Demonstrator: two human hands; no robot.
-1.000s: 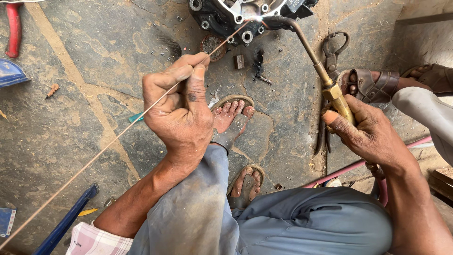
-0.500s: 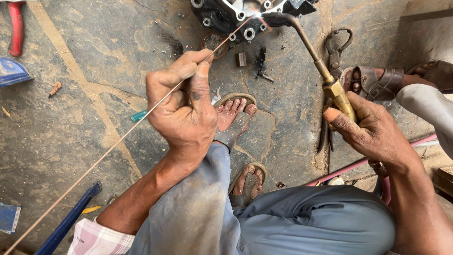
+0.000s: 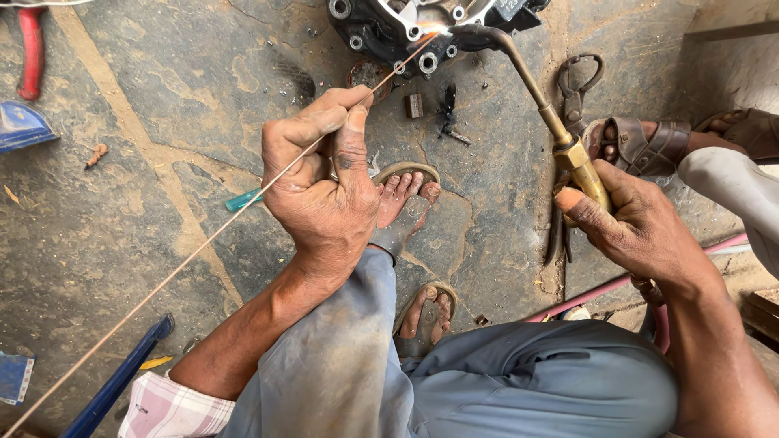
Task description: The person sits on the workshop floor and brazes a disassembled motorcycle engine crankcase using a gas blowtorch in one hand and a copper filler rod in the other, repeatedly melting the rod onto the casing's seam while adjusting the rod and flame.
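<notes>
Rod and torch meet on the metal part

The left hand point(image 3: 324, 195) pinches a thin rod point(image 3: 203, 243); the right hand point(image 3: 641, 227) grips the torch point(image 3: 535, 93). Both tips touch the dark engine part point(image 3: 389, 32), so joining looks underway, not finished.

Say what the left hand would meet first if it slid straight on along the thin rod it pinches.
Probably the dark metal casing on the floor: the left hand points along the filler rod, whose tip already sits there. Depth is unclear.

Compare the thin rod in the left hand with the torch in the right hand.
The filler rod is hair-thin, straight and coppery; the torch is far thicker, bent at its tip, with a brass body. The left hand pinches the rod with its fingertips; the right hand wraps the torch. Both point at the dark engine casing.
</notes>
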